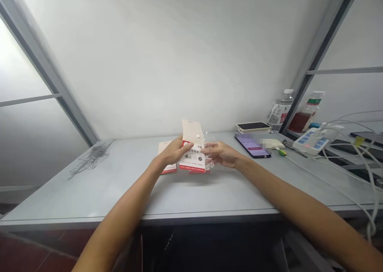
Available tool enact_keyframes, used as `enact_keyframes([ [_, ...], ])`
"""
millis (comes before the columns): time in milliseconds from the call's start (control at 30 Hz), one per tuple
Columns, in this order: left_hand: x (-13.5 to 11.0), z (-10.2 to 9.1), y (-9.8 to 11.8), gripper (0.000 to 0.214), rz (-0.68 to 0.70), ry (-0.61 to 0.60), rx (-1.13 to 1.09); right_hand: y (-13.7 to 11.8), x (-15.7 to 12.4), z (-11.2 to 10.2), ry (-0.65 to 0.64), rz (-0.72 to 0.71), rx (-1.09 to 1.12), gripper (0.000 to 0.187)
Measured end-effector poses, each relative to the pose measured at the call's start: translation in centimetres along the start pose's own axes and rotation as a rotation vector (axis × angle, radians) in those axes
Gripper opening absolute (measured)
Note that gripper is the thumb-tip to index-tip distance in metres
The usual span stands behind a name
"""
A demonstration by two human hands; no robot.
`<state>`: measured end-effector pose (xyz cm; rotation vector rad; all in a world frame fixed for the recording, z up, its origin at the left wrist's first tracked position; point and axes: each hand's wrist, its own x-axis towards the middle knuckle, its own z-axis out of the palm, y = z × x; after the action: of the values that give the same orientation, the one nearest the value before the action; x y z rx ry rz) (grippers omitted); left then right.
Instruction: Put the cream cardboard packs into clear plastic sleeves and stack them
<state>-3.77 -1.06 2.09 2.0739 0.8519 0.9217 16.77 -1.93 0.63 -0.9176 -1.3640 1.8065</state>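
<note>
My left hand [173, 150] grips a white-and-red ruler set pouch [191, 160] by its left side, thumb on the front. The pouch is tilted up above the table, with its pale flap raised and a round snap button on it. My right hand [223, 154] is closed on a crinkled clear plastic wrapper [210, 164] at the pouch's right edge; its fingertips are close to the pouch. A similar pouch [170, 169] lies on the table behind my left hand, partly hidden. Below the held pouch shows the red edge of another pack [196, 172].
The grey table [119, 196] stands against a white wall. On the right are a lit phone [253, 146], another phone on a white box [253, 127], a water bottle [281, 111], a jar with dark red contents [305, 114], a power strip [311, 141] and tangled white cables. Black scribbles [92, 158] mark the left.
</note>
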Motion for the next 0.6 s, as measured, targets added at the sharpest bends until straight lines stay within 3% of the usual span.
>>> enact_keyframes([
  [167,0.12,0.02,0.57,0.037,0.169,0.053,0.203,0.23,0.24,-0.11,0.013,-0.015,0.008,0.020],
  [300,0.19,0.19,0.62,0.042,0.144,0.089,0.230,0.15,0.33,-0.30,0.082,-0.067,0.028,0.015],
  [500,0.51,0.29,0.58,0.049,0.082,0.359,0.201,0.00,0.54,-0.64,0.167,-0.138,0.148,0.014],
  [533,0.55,0.27,0.59,0.049,0.041,0.345,0.135,0.03,0.59,-0.73,0.173,-0.158,0.168,0.013],
  [600,0.57,0.24,0.51,0.051,-0.071,0.199,-0.055,0.09,0.67,-0.92,0.171,-0.204,0.185,0.012],
])
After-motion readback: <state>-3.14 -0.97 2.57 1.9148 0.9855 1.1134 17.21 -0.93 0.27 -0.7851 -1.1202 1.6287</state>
